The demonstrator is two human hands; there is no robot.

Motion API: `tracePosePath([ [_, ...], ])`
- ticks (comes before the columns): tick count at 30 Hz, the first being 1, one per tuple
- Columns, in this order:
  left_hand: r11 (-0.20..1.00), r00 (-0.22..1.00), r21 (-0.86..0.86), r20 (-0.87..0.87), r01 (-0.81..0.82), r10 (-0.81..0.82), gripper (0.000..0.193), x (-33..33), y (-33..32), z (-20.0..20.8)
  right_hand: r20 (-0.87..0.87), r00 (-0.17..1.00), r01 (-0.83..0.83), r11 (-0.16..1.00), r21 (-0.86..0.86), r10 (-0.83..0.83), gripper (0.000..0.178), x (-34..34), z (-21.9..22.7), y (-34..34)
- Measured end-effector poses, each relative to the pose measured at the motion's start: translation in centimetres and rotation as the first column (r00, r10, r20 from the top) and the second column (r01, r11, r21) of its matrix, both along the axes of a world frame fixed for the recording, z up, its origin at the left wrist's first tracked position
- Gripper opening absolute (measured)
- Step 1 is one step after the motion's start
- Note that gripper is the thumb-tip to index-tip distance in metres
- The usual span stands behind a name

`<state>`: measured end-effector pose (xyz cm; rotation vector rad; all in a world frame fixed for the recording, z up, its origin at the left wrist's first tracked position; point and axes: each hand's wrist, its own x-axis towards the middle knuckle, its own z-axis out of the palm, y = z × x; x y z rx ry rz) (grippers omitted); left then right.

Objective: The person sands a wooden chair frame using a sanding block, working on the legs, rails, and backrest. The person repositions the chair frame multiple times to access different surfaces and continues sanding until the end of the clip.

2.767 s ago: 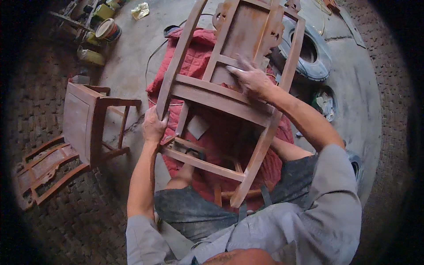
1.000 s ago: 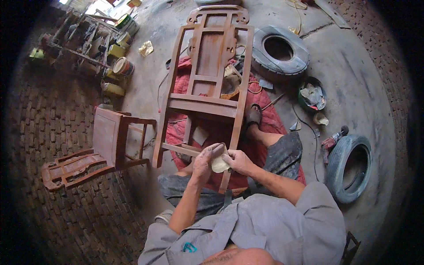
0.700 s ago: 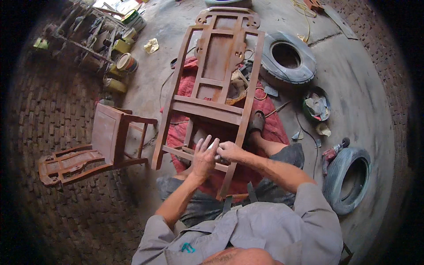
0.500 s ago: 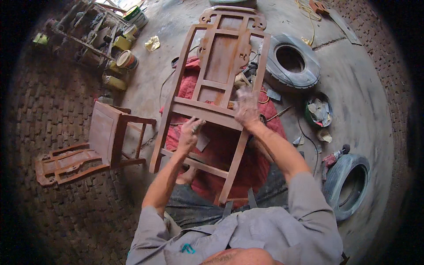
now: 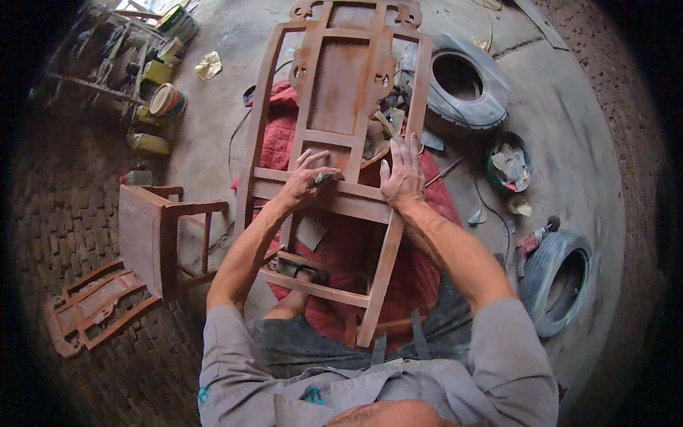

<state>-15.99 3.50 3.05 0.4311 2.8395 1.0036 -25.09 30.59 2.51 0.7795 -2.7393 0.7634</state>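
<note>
A brown wooden chair (image 5: 341, 89) with a carved, panelled back lies in front of me, its back pointing away and legs toward me. My left hand (image 5: 311, 179) rests over its cross rail (image 5: 320, 199), fingers reaching onto the lower back panel. Between thumb and fingers shows a small dark greenish piece, too small to name. My right hand (image 5: 403, 174) lies on the right side post where it meets the rail, fingers stretched out, holding nothing. Beneath the chair spreads a red quilted cloth (image 5: 279, 132). One foot (image 5: 288, 304) shows beside the lower crossbar.
A second wooden chair (image 5: 146, 231) lies tipped at left. Tyres stand at right, one far (image 5: 491, 92), one near (image 5: 544, 313), beside a red power tool (image 5: 530, 244). A tub of scraps (image 5: 509, 167), a cable, and several buckets (image 5: 167, 101) by a rack surround the work.
My left hand has moved up from the rail's near edge to over it, by the back panel. My right hand, blurred before, now lies flat on the post. The whole view has shifted slightly.
</note>
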Motion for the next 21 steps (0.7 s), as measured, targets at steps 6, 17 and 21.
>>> tracePosePath([
  [6,0.996,0.995,-0.051,-0.065,0.072,-0.076,0.049,-0.6,-0.5,-0.3,0.047,0.999,-0.010,1.000,-0.007,0.010,0.057,-0.4,0.7,0.1],
  [17,0.996,0.994,-0.035,-0.069,0.079,-0.082,0.045,-0.5,-1.0,-0.5,-0.001,1.000,0.002,0.996,0.084,-0.002,0.054,-0.1,-0.1,0.0],
  [21,0.983,0.992,-0.160,-0.080,0.087,-0.101,0.054,-0.5,-0.4,2.7,0.049,0.999,0.014,0.998,0.054,-0.017,0.052,-0.2,-0.1,0.2],
])
